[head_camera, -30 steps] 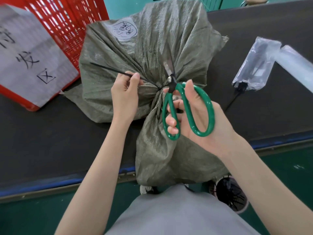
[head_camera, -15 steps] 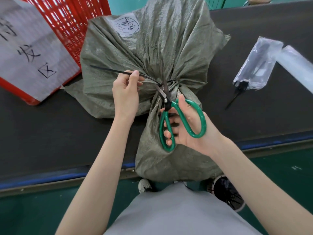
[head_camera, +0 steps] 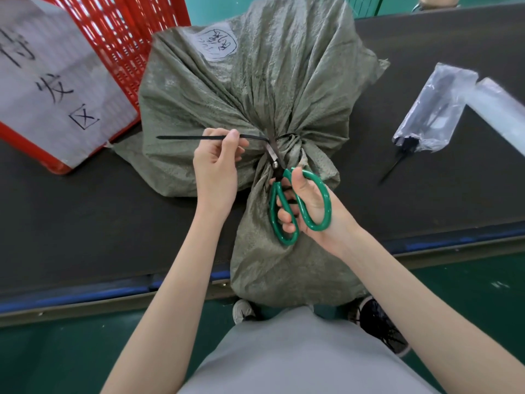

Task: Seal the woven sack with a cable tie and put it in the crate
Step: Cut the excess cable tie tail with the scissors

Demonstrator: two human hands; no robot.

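Note:
A grey-green woven sack (head_camera: 255,89) lies on the dark table, its neck gathered and cinched by a black cable tie (head_camera: 184,137). The tie's long tail sticks out to the left. My left hand (head_camera: 217,169) pinches that tail and holds it taut. My right hand (head_camera: 308,207) grips green-handled scissors (head_camera: 301,206). Their blades sit on the tail right beside the cinched neck. The sack's loose mouth hangs over the table's near edge. The red plastic crate (head_camera: 127,32) stands at the back left, touching the sack.
A white paper sign (head_camera: 54,81) with black characters hangs on the crate's front. A clear plastic bag of black cable ties (head_camera: 431,109) lies on the table (head_camera: 85,223) at the right, one loose tie beside it. My shoes show on the green floor below.
The scissors came down from above the neck and now rest on the tie's tail. My left hand has pulled the tail level. The sack has not moved.

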